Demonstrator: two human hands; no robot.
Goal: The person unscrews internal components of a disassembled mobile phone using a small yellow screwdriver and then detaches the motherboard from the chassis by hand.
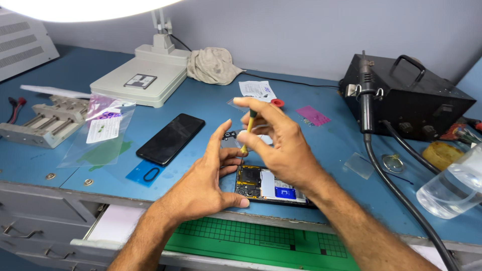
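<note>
An opened phone (271,186) lies on the blue bench near its front edge, with its circuit board and a blue part showing. My left hand (206,180) rests beside the phone's left end, thumb at the lower corner, fingers spread and holding nothing. My right hand (273,143) hovers above the phone, its fingers pinched on a thin screwdriver (247,131) with a yellow and green handle. The tip points down toward the board. A small black camera piece (230,135) sits just behind my left fingers.
A black phone screen (171,138) lies left of my hands, beside clear plastic bags (103,131). A lamp base (143,75) and a rag (213,65) stand at the back. To the right are a black hot-air station (411,95), its hose (396,185) and a clear bottle (452,185). A green mat (261,241) lies below.
</note>
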